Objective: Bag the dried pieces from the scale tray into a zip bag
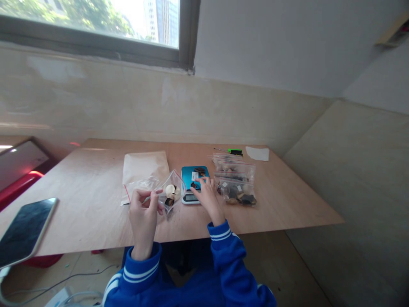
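Observation:
My left hand [143, 209] is closed on the edge of a clear zip bag [179, 181], which is tilted with its mouth spread apart. Pale round slices [171, 191] and dark pieces [169, 201] lie inside it. Over a small blue-topped digital scale [188, 172], my right hand [208, 195] pinches a small dark piece [193, 185] between thumb and forefinger. Several more dark slices [200, 171] rest on the platform beside a white label [194, 176]. The display [191, 198] faces me, partly covered by my hand; its reading is too small to make out.
Filled zip bags [238, 187] lie in a row right of the scale. Behind them are a green-and-black-handled tool [235, 152] and a white paper piece [257, 153]. Empty-looking clear bags [140, 185] lie on a beige sheet [145, 164]. A phone [27, 230] sits at the table's left edge.

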{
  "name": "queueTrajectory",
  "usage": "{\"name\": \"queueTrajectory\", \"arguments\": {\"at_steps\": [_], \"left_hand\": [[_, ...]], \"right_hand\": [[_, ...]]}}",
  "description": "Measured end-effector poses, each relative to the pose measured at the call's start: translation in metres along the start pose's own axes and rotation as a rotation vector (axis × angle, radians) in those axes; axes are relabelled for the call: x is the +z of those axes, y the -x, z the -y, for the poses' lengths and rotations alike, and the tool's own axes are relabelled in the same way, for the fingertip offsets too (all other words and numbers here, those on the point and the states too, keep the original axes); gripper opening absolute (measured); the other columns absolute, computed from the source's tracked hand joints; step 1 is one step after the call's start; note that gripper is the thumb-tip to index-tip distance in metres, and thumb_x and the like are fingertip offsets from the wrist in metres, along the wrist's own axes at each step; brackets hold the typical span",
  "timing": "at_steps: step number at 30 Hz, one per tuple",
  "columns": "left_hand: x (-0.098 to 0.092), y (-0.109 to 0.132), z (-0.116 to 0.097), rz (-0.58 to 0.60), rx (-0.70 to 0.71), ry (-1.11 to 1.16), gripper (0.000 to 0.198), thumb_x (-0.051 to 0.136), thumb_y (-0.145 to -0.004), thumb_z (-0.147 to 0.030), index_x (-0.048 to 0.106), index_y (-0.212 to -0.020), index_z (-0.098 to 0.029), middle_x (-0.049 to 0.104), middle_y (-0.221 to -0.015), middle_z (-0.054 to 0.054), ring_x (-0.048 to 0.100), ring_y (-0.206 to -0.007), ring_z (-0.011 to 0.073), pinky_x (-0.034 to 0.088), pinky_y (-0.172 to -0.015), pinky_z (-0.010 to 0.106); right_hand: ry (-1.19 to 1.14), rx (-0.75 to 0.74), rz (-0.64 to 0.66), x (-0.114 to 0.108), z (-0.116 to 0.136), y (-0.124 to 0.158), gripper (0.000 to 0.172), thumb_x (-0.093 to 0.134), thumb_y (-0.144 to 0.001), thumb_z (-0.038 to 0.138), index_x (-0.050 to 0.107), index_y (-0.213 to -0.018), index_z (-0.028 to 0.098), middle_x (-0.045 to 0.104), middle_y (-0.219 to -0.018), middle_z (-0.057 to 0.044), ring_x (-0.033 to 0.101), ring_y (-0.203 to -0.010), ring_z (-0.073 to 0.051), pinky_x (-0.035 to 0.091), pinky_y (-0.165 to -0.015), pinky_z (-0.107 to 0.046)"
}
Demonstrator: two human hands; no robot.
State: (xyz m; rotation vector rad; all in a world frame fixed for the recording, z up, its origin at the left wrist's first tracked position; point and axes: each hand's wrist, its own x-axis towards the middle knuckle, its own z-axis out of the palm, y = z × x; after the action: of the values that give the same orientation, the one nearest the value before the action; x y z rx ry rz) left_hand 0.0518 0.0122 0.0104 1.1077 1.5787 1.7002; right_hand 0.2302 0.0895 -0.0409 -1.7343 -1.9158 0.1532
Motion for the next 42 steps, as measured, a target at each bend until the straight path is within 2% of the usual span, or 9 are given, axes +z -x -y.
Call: {"name": "queueTrajectory", "arguments": {"at_steps": [7,12,19,23,25,28,33,38,42], "left_hand": [[-0.001,-0.001,0.000,0.010,0.007,0.008,0.020,0.059,-0.079,-0.031,0.042,-0.075,-0.021,0.070,-0.081,0.002,0.053,-0.039,0.0066,0.045,-0.041,0.021],[-0.001,-0.002,0.001,0.023,0.005,0.007,0.020,0.059,-0.079,-0.031,0.042,-0.075,-0.021,0.070,-0.081,0.002,0.053,-0.040,0.0069,0.046,-0.042,0.022],[0.000,-0.002,0.005,0.027,0.008,0.001,0.019,0.059,-0.080,-0.030,0.044,-0.075,-0.021,0.070,-0.079,0.001,0.055,-0.041,0.0077,0.046,-0.042,0.022],[0.001,-0.002,0.004,0.029,0.016,0.002,0.019,0.059,-0.081,-0.030,0.044,-0.075,-0.021,0.070,-0.078,0.001,0.055,-0.040,0.0076,0.046,-0.042,0.022],[0.001,-0.001,0.004,0.030,0.015,0.008,0.019,0.059,-0.081,-0.030,0.043,-0.075,-0.021,0.070,-0.079,0.001,0.054,-0.040,0.0073,0.046,-0.042,0.022],[-0.002,-0.002,0.003,0.035,0.013,0.026,0.019,0.058,-0.082,-0.031,0.043,-0.076,-0.021,0.070,-0.081,0.002,0.055,-0.041,0.0076,0.046,-0.042,0.022],[-0.008,-0.002,0.001,0.031,0.040,0.019,0.020,0.058,-0.082,-0.030,0.043,-0.075,-0.020,0.070,-0.080,0.002,0.054,-0.041,0.0068,0.045,-0.043,0.022],[-0.012,-0.004,0.001,0.016,0.041,0.036,0.019,0.059,-0.082,-0.029,0.043,-0.075,-0.021,0.070,-0.081,0.002,0.054,-0.040,0.0071,0.046,-0.043,0.022],[-0.012,-0.005,0.001,0.023,0.045,0.029,0.020,0.058,-0.082,-0.030,0.042,-0.076,-0.021,0.069,-0.081,0.001,0.054,-0.040,0.0074,0.046,-0.043,0.023]], "right_hand": [[0.079,0.024,0.058,0.005,-0.002,0.001,0.022,0.066,-0.082,0.029,0.068,-0.102,0.020,0.058,-0.115,-0.012,0.051,-0.105,-0.032,0.041,-0.086,-0.045],[-0.034,0.049,0.067,-0.004,-0.003,-0.001,0.019,0.068,-0.081,0.028,0.069,-0.098,0.019,0.061,-0.111,-0.011,0.052,-0.107,-0.032,0.040,-0.091,-0.048],[-0.607,-0.120,-0.017,-0.058,0.038,0.007,0.020,0.065,-0.084,0.032,0.068,-0.101,0.022,0.064,-0.106,-0.005,0.058,-0.098,-0.019,0.046,-0.087,-0.033],[-0.649,-0.250,0.032,-0.077,0.056,0.009,0.023,0.061,-0.087,0.037,0.067,-0.106,0.024,0.063,-0.110,-0.004,0.056,-0.107,-0.019,0.045,-0.091,-0.031],[-0.593,-0.217,-0.033,-0.067,0.047,0.000,0.023,0.053,-0.092,0.035,0.066,-0.107,0.023,0.063,-0.110,-0.005,0.057,-0.106,-0.019,0.044,-0.093,-0.033],[-0.382,-0.120,-0.153,-0.034,0.014,-0.023,0.026,0.046,-0.093,0.025,0.065,-0.111,0.019,0.062,-0.114,-0.009,0.053,-0.113,-0.022,0.039,-0.101,-0.039],[-0.242,-0.062,-0.075,0.017,-0.034,-0.054,0.035,0.053,-0.084,0.015,0.062,-0.118,0.016,0.060,-0.124,-0.014,0.050,-0.118,-0.027,0.036,-0.104,-0.045],[-0.295,-0.064,-0.094,0.026,-0.043,-0.061,0.025,0.053,-0.084,0.015,0.068,-0.105,0.018,0.068,-0.109,-0.012,0.056,-0.108,-0.026,0.039,-0.099,-0.043],[-0.385,-0.033,-0.132,0.020,-0.042,-0.060,0.020,0.055,-0.087,0.029,0.069,-0.096,0.018,0.070,-0.102,-0.011,0.060,-0.098,-0.025,0.043,-0.093,-0.041]]}}
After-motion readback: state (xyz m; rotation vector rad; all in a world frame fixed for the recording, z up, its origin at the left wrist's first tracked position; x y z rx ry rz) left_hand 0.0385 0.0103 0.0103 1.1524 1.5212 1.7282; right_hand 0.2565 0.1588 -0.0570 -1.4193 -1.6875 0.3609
